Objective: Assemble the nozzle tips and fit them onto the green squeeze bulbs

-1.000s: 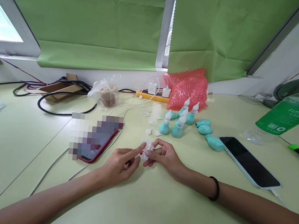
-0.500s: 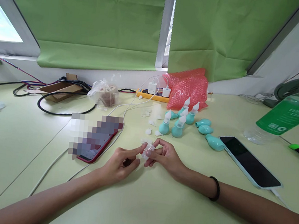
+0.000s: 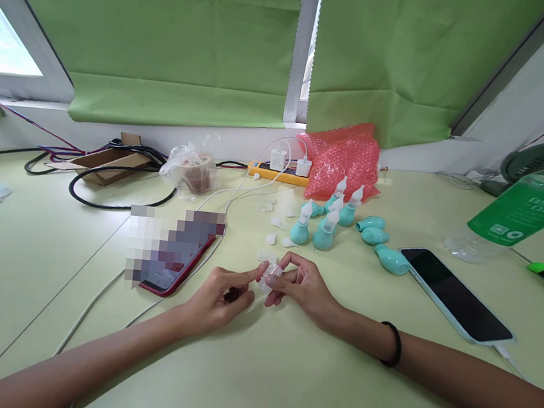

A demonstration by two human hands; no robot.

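My right hand (image 3: 309,289) pinches a small clear plastic piece (image 3: 271,277) between thumb and fingers, just above the table. My left hand (image 3: 219,296) has its index fingertip against the piece's left side. Its thumb stays apart from that finger, and the other fingers curl under. Behind the hands stand several turquoise squeeze bulbs with clear tips (image 3: 324,228). Right of them lie several bare turquoise bulbs (image 3: 391,260). Small clear plastic pieces (image 3: 271,238) are scattered just beyond my fingers.
A red phone (image 3: 185,253) and white cables are on the left. Another phone (image 3: 455,295) is charging on the right, near a green-labelled bottle (image 3: 524,209). At the back are a pink bubble-wrap bag (image 3: 343,163), a yellow power strip (image 3: 260,172) and a cardboard box (image 3: 112,166).
Almost nothing differs. Both hands keep the same pose at the clear plastic piece, with only a tiny shift of the fingers and the view.
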